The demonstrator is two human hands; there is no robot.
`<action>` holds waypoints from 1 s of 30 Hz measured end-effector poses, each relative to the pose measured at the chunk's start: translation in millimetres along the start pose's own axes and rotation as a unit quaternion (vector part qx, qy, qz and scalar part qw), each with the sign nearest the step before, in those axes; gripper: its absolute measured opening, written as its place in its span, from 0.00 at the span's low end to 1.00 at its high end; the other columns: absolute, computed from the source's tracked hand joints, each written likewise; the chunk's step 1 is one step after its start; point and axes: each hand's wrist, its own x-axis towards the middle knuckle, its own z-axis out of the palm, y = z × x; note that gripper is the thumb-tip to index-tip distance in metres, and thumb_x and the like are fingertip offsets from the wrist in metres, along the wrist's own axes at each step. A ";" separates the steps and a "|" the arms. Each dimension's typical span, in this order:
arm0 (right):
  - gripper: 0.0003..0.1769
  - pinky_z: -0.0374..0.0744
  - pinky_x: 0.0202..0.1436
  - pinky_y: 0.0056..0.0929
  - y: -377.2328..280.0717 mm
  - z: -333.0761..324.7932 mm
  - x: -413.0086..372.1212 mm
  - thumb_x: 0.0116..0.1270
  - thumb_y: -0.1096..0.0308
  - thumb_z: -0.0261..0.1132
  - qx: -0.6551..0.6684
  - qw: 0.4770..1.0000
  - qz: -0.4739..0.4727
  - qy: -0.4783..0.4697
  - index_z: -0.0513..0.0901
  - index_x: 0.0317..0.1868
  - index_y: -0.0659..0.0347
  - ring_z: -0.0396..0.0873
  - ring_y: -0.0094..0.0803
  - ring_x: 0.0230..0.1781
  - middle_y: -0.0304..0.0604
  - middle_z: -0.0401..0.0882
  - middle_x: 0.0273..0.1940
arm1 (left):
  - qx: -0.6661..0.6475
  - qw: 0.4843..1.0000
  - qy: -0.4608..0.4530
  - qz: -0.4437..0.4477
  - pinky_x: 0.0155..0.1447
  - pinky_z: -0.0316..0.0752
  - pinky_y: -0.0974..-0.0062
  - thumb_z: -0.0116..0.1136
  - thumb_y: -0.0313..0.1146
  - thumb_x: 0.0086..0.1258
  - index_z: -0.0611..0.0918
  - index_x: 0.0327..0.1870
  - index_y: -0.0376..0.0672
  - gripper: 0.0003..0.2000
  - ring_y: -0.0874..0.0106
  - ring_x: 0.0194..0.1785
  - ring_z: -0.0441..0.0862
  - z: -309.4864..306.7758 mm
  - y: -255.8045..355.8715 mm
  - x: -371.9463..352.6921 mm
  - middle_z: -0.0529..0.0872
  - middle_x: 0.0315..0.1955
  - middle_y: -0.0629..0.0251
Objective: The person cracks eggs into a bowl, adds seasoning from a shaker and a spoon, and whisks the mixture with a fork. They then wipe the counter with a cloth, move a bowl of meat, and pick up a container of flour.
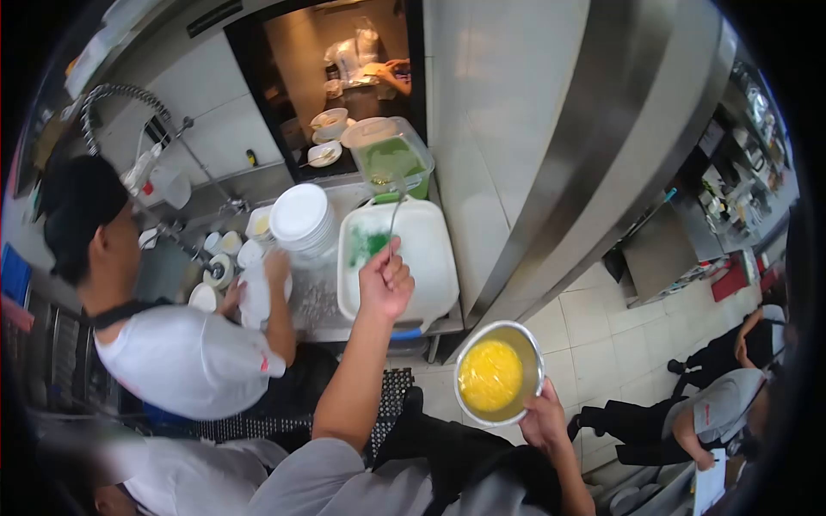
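Observation:
My left hand is closed round a thin metal utensil, a fork or spoon, whose far end points away from me. Below it is a white plastic basin of whitish, sudsy water with a green patch in it. Behind the basin stands a clear tub with green contents. My right hand grips the rim of a steel mixing bowl out to the right. Glossy yellow liquid, like beaten egg, lies in the bowl.
At the sink on the left, a co-worker handles white dishes beside a plate stack. A steel-edged wall runs past my right side. Two people stand farther right. A hand shows through the hatch.

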 end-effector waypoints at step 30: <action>0.22 0.90 0.39 0.44 62.6 -269.5 -318.8 0.57 0.80 0.57 0.186 0.710 -0.449 0.509 0.72 0.53 0.53 0.87 0.37 0.44 0.44 0.82 0.48 | 0.554 0.813 -0.079 0.160 0.47 0.77 0.73 0.47 0.34 0.78 0.79 0.57 0.37 0.15 0.68 0.40 0.80 -87.7 -179.2 -59.1 0.82 0.39 0.61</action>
